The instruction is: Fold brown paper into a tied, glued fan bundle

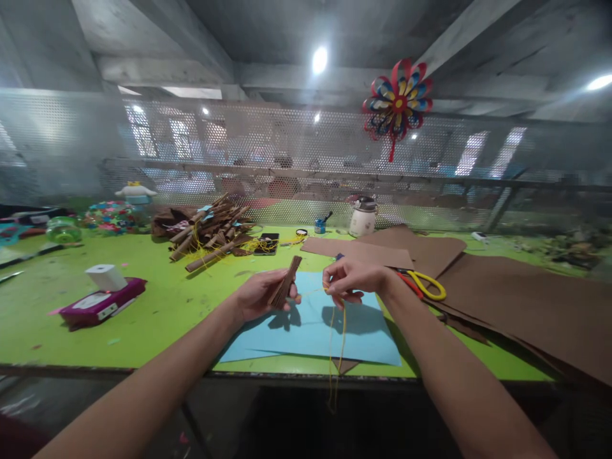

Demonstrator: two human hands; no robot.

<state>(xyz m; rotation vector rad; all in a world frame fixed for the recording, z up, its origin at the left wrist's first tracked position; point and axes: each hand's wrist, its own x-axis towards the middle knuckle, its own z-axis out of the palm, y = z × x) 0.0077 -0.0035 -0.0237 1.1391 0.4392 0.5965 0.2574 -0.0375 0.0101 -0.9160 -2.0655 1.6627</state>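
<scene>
My left hand (pixel 264 294) is closed around a folded brown paper fan (pixel 285 285), its pleats pressed into a narrow, tilted bundle. To its right, my right hand (pixel 351 280) pinches a yellow string (pixel 344 325). One stretch of the string runs across to the fingers of my left hand, and the loose ends hang down past the table's front edge. Both hands are above sheets of light blue paper (pixel 306 341) on the green table. Scissors with yellow and red handles (pixel 428 285) lie beside my right forearm.
Large brown paper sheets (pixel 516 299) cover the right side. A heap of brown paper rolls with yellow string (pixel 213 233) is at the back left. Nearer are a purple tissue pack (pixel 102 303) and white box (pixel 106 278). A white jar (pixel 363 217) stands at the back.
</scene>
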